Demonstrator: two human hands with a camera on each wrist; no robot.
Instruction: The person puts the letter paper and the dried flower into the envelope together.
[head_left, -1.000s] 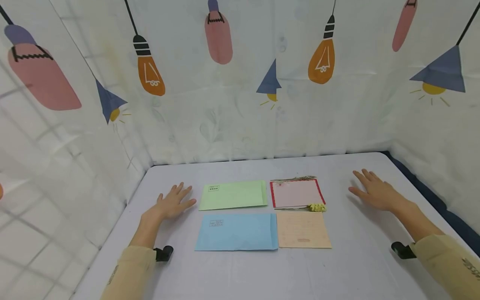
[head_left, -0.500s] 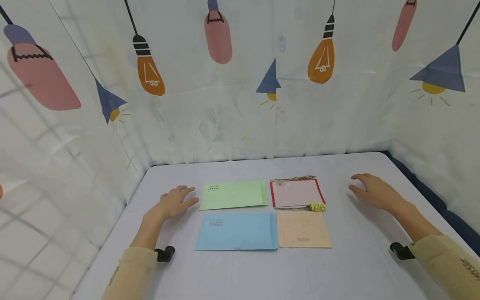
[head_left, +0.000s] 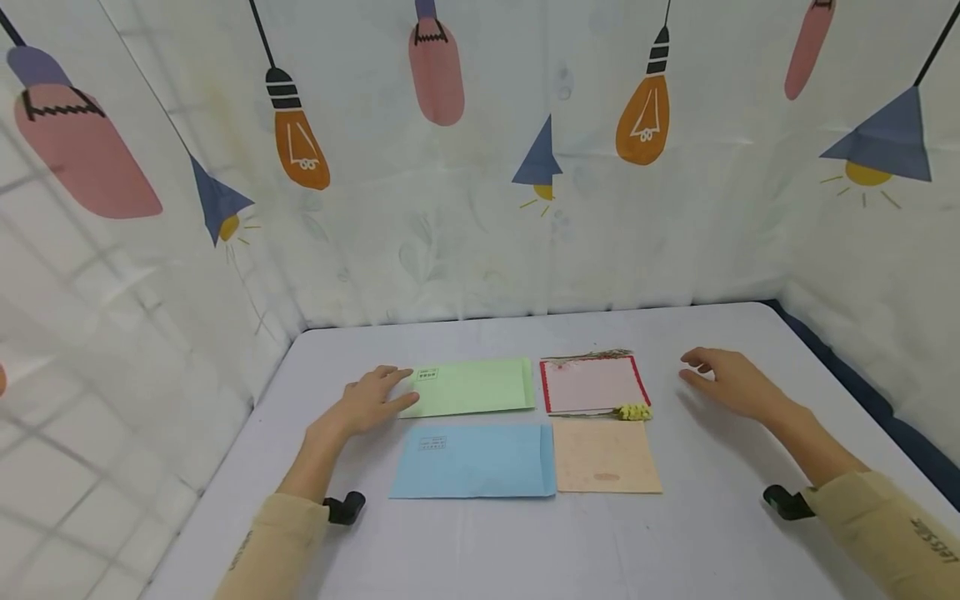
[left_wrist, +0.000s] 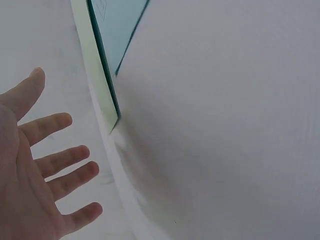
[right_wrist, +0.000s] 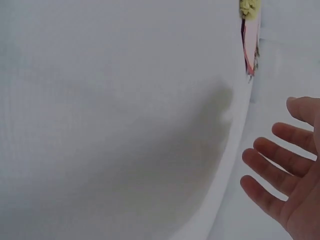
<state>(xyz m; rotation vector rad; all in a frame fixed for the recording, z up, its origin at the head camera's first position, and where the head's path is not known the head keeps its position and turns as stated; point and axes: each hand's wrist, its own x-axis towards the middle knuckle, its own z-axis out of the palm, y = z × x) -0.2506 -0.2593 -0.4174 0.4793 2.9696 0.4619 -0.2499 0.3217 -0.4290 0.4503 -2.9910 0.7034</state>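
My left hand [head_left: 375, 402] hovers at the left end of a green envelope [head_left: 472, 387], its fingertips overlapping that end in the head view. In the left wrist view its fingers are spread, with nothing between them. Below the green envelope lies a blue envelope [head_left: 472, 462]. To the right is a pink card with a red border [head_left: 596, 385], with a dried sprig [head_left: 588, 357] along its top and a yellow flower stem [head_left: 633, 412] along its bottom. A tan sheet of paper [head_left: 607, 458] lies under that. My right hand [head_left: 735, 383], fingers loosely bent and holding nothing, is right of the card.
A white cloth covers the table [head_left: 465, 550]. Behind it hangs a white curtain [head_left: 465, 250] printed with lamps and bulbs, which also closes in both sides. Dark blue fabric [head_left: 840, 358] shows along the right table edge. Black wrist mounts [head_left: 345, 507] stick out from both sleeves.
The left hand has moved right, from beside the green envelope to over its left end. The right hand has shifted slightly left, its fingers bending more. The papers stay put.
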